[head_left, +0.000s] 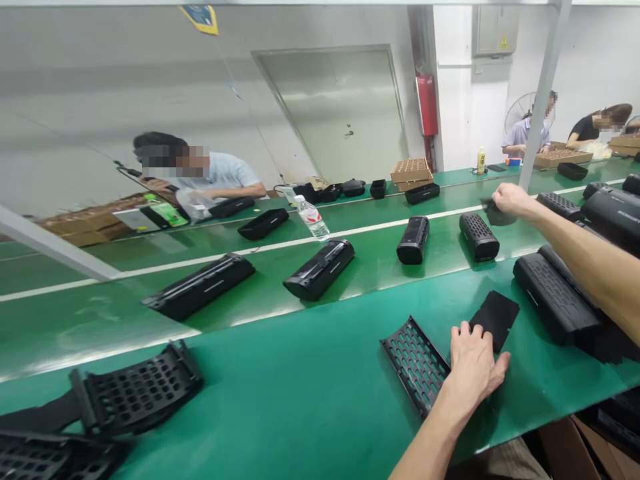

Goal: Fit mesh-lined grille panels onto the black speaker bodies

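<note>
My left hand [475,360] rests on the green bench with its fingers spread, beside a black perforated grille [417,360]. Its fingertips meet the edge of a thin black sheet [495,320] lying flat. Out over the conveyor, my right hand [513,200] is raised and closed on a thin dark sheet [500,215], blurred, that hangs below the fingers. Just left of it is a black speaker housing [479,237] with a perforated face. Larger black housings [555,293] lie under my right forearm.
More black housings sit on the conveyor [370,273], near a water bottle [313,219]. Grilles [140,393] are piled at bench left. Across the line a person [225,175] bends over work; two others sit far right. Metal posts [545,93] rise from the line.
</note>
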Demonstrator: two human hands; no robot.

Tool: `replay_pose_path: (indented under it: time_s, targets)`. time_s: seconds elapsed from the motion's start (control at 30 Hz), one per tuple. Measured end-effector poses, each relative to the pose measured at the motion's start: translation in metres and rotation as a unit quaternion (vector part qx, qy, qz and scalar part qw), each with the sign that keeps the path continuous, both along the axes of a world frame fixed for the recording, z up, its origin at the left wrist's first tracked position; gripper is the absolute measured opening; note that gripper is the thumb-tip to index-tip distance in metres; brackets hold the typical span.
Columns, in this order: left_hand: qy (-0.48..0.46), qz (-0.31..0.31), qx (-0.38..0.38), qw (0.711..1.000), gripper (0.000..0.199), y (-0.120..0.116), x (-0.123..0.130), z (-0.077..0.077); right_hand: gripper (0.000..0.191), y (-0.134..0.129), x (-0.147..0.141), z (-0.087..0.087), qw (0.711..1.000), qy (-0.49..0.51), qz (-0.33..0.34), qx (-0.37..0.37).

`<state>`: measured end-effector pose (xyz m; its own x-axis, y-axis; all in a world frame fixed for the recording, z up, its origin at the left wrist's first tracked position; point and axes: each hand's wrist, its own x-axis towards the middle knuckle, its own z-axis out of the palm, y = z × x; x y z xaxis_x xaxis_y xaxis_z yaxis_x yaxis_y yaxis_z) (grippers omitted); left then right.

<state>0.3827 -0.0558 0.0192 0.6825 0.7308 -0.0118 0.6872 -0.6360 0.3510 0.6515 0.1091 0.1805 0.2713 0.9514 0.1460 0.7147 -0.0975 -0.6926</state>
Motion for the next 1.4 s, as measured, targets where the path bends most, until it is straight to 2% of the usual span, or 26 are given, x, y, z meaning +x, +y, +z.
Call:
replay_pose_path:
  time_s: [0.07,0.1,0.17,0.23,0.27,0.3,0.33,0.4,0.47,0.53,0.6,0.67,0.73,0.8,0.9,1.0,1.07,1.17,1.27,1.33,1.4]
  targets:
    - [-0.091,0.059,-0.015,0.994,0.032,0.011,-0.011,0.008,0.032,-0.018,-0.015,-0.009,0.995,0.054,0.063,-0.051]
    - [-0.164,0.102,-0.034,0.981,0.033,0.018,-0.019,0.014,0.032,-0.028,-0.024,-0.017,0.988,0.084,0.098,-0.081]
    - [-0.334,0.172,-0.11,0.92,0.053,0.032,-0.038,0.025,0.04,-0.049,-0.047,-0.039,0.964,0.142,0.179,-0.134]
    - [-0.468,0.176,-0.217,0.838,0.084,0.046,-0.057,0.036,0.052,-0.067,-0.072,-0.059,0.932,0.193,0.253,-0.175]
    - [-0.504,0.162,-0.263,0.806,0.094,0.051,-0.065,0.04,0.056,-0.074,-0.085,-0.067,0.915,0.214,0.283,-0.192]
    - [-0.524,0.151,-0.297,0.784,0.094,0.054,-0.072,0.043,0.059,-0.08,-0.098,-0.074,0.9,0.23,0.307,-0.208]
    - [-0.533,0.149,-0.317,0.77,0.086,0.056,-0.078,0.044,0.061,-0.085,-0.11,-0.08,0.886,0.242,0.326,-0.222]
    - [-0.538,0.171,-0.335,0.754,0.058,0.058,-0.087,0.044,0.066,-0.093,-0.131,-0.087,0.866,0.258,0.352,-0.242]
    - [-0.54,0.2,-0.343,0.742,0.047,0.056,-0.094,0.039,0.068,-0.1,-0.148,-0.092,0.854,0.272,0.367,-0.249]
    - [-0.539,0.221,-0.349,0.734,0.052,0.053,-0.102,0.034,0.064,-0.104,-0.162,-0.096,0.859,0.248,0.387,-0.227]
    - [-0.537,0.242,-0.347,0.729,0.057,0.049,-0.11,0.027,0.058,-0.106,-0.173,-0.101,0.881,0.183,0.398,-0.181]
    - [-0.531,0.262,-0.344,0.729,0.061,0.044,-0.118,0.021,0.036,-0.103,-0.182,-0.106,0.897,0.12,0.398,-0.151]
    - [-0.515,0.282,-0.34,0.735,0.061,0.038,-0.125,0.013,0.015,-0.096,-0.19,-0.112,0.899,0.089,0.399,-0.158]
    - [-0.488,0.306,-0.327,0.749,0.058,0.033,-0.13,0.004,0.011,-0.086,-0.198,-0.119,0.896,0.053,0.409,-0.164]
    - [-0.425,0.354,-0.266,0.79,0.041,0.031,-0.134,-0.006,0.013,-0.069,-0.212,-0.131,0.899,-0.011,0.413,-0.146]
    - [-0.338,0.394,-0.178,0.836,0.02,0.031,-0.138,-0.01,0.01,-0.056,-0.23,-0.145,0.898,-0.06,0.418,-0.123]
    - [-0.286,0.404,-0.141,0.857,0.016,0.031,-0.141,-0.01,0.006,-0.049,-0.24,-0.152,0.898,-0.082,0.418,-0.108]
    - [-0.207,0.407,-0.081,0.886,0.017,0.036,-0.147,-0.008,0.023,-0.047,-0.243,-0.158,0.913,-0.097,0.388,-0.08]
    - [-0.12,0.389,-0.026,0.913,0.035,0.054,-0.154,-0.009,0.046,-0.061,-0.229,-0.16,0.94,-0.098,0.316,-0.084]
    - [-0.105,0.359,-0.04,0.927,0.043,0.07,-0.157,-0.012,0.054,-0.081,-0.216,-0.163,0.951,-0.097,0.267,-0.122]
    - [-0.115,0.321,-0.074,0.937,0.042,0.084,-0.157,-0.016,0.056,-0.103,-0.207,-0.168,0.951,-0.094,0.24,-0.172]
